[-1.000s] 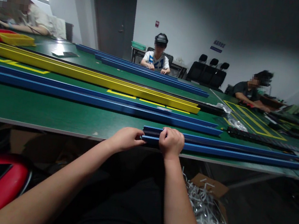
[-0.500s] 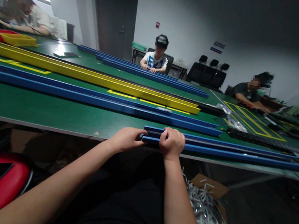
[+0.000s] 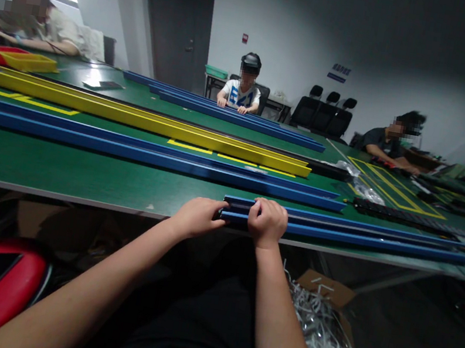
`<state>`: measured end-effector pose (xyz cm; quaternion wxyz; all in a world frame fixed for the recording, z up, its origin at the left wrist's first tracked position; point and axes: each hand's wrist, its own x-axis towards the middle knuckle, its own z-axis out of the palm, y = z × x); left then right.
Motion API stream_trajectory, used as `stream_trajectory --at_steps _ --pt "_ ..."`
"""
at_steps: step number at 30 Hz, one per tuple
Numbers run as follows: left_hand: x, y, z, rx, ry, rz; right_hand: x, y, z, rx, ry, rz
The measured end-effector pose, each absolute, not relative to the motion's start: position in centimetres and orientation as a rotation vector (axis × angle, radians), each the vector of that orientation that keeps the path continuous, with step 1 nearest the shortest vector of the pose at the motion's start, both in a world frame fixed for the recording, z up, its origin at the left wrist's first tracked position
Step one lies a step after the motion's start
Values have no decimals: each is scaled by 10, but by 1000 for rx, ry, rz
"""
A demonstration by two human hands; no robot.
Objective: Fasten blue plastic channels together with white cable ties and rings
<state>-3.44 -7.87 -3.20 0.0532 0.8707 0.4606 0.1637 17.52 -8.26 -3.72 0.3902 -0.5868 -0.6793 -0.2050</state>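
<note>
A long blue channel lies near the front edge of the green table, running off to the right. My left hand pinches its left end between thumb and fingers. Just right of that, my right hand is wrapped round the same channel, fingers curled into its groove. Behind my hands lies a second blue channel, and beyond it a yellow channel with a dark strip along its back side.
More blue channels lie across the table before a seated person. Red and yellow trays stand at the far left. Black strips lie at the right. Below the edge are a box of shredded paper and a red seat.
</note>
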Motion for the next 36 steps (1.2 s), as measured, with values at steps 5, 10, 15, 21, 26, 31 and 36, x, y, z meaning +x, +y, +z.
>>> stream_trajectory --at_steps 5,10,15,21,26,31,36 --pt "-35 -78 -31 2605 1399 499 175 -83 -36 -1487 -1725 -524" --pt "-31 -84 -34 2774 1440 470 174 -84 -36 -1500 -1715 -527" --pt "-27 -88 -36 2803 1496 414 174 -84 -36 -1510 -1719 -533" --pt "-27 -85 -36 2788 1506 427 175 -83 -37 -1508 -1722 -527" --pt "-28 -83 -34 2734 1502 416 174 -83 -37 -1530 -1725 -544" --pt "-31 -83 -34 2708 1478 462 175 -83 -37 -1545 -1732 -543" --pt "-29 -90 -39 2783 1531 479 175 -83 -36 -1527 -1739 -547"
